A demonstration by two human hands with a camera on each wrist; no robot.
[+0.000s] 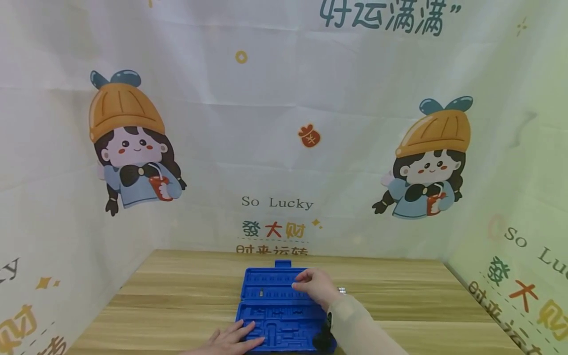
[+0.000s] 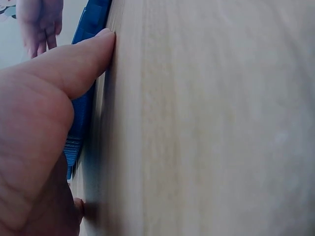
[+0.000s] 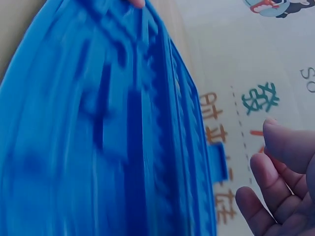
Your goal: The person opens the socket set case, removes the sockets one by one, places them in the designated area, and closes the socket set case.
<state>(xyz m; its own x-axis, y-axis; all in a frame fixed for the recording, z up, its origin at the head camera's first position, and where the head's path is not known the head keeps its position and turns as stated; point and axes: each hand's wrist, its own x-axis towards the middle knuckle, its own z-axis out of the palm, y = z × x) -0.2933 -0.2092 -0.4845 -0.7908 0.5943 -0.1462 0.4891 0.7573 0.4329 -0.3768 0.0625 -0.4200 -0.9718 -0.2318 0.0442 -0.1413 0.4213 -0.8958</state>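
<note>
An unfolded blue plastic case [image 1: 284, 328] with molded slots lies on the wooden table, its latch tab pointing away from me. One small metallic piece [image 1: 261, 292] sits in a slot of the far half. My left hand [image 1: 231, 338] rests with spread fingers on the near half's left edge; its thumb [image 2: 83, 61] lies along the case's side in the left wrist view. Over the right part of the far half hovers my right hand [image 1: 317, 286]. In the right wrist view its fingers [image 3: 266, 177] are loosely bent, thumb apart from them, with nothing between.
Small shiny metal pieces [image 1: 341, 290] lie on the table just right of the case, partly behind my right wrist. A dark strap or device [image 1: 324, 337] hangs at that wrist over the case's near right corner. A printed cloth backdrop [image 1: 275, 162] rises behind the table [image 1: 177, 291].
</note>
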